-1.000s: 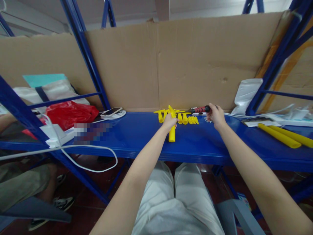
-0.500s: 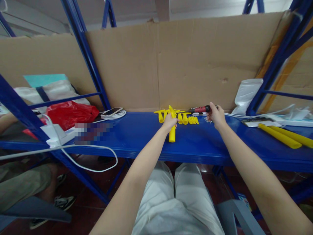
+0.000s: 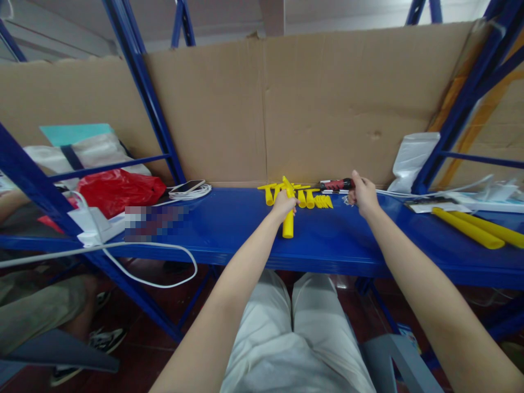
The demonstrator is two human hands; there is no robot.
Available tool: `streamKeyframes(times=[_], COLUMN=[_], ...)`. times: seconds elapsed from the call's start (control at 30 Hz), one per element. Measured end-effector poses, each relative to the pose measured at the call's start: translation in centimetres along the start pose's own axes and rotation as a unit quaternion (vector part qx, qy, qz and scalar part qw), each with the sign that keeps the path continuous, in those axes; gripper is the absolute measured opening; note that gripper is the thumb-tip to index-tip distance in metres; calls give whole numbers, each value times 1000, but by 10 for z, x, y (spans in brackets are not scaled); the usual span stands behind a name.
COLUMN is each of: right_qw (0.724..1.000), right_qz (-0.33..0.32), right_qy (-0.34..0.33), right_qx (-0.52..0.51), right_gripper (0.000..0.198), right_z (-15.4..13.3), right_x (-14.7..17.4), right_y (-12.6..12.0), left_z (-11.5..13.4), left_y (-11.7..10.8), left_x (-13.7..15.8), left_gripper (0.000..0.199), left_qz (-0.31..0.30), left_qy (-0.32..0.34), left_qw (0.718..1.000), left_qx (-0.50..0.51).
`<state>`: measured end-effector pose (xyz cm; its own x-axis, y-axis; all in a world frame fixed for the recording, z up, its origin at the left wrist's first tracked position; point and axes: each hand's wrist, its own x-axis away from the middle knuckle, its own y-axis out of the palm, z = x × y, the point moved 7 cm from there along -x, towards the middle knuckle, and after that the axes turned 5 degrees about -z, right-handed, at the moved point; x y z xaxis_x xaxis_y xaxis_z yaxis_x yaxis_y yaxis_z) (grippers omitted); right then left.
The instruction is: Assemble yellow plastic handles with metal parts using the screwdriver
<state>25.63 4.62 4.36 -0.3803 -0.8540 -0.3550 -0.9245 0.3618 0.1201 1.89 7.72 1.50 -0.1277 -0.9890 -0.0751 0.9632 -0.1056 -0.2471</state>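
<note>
My left hand (image 3: 284, 204) is closed around a yellow T-shaped plastic piece (image 3: 288, 226), whose tube end points toward me on the blue shelf. A screwdriver (image 3: 338, 185) with a red and black handle lies level, its shaft reaching left to the head of that piece. At the handle's end, the fingers of my right hand (image 3: 363, 195) are closed on it. The exact contact of the tip is too small to make out. Behind my left hand stand several similar yellow pieces (image 3: 310, 201), beside a row of small yellow wedges (image 3: 324, 202). Small metal bits (image 3: 347, 201) lie under my right hand.
Two long yellow tubes (image 3: 469, 228) lie at the right. A phone (image 3: 192, 186) rests on a coiled white cable at the left, near a red plastic bag (image 3: 120, 191). Cardboard (image 3: 319, 103) walls the back. Another person's leg (image 3: 45, 305) shows at lower left.
My right hand has shifted and turned slightly at the screwdriver's handle end. My left hand and the yellow piece stay in place.
</note>
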Motion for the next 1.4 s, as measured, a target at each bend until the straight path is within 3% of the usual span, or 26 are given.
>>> streamKeyframes(times=[0.23,0.47,0.7,1.0,1.4], right_qw=[998,1000,999,1000,996], right_qz=[17,-1,1,-3,-1], right_qy=[48,-7,46,6,73], right_qx=[-31,11,-14,4,-49], right_gripper=[22,39,26,47,50], right_z=[4,1,5,2,16], right_x=[0,-1,-1,0,-8], right_y=[0,0,1,0,-4], left_z=[2,1,1,0,1], left_y=[1,0,0,0,0], left_x=[0,1,1,0,-1], left_gripper=[24,25,25,26,26], left_qz=[-8,0,-2,-4,-7], left_qy=[6,-3,2,4,10], left_qw=[1000,1000,1000,1000,1000], left_qx=[-8,-9,-7,2,0])
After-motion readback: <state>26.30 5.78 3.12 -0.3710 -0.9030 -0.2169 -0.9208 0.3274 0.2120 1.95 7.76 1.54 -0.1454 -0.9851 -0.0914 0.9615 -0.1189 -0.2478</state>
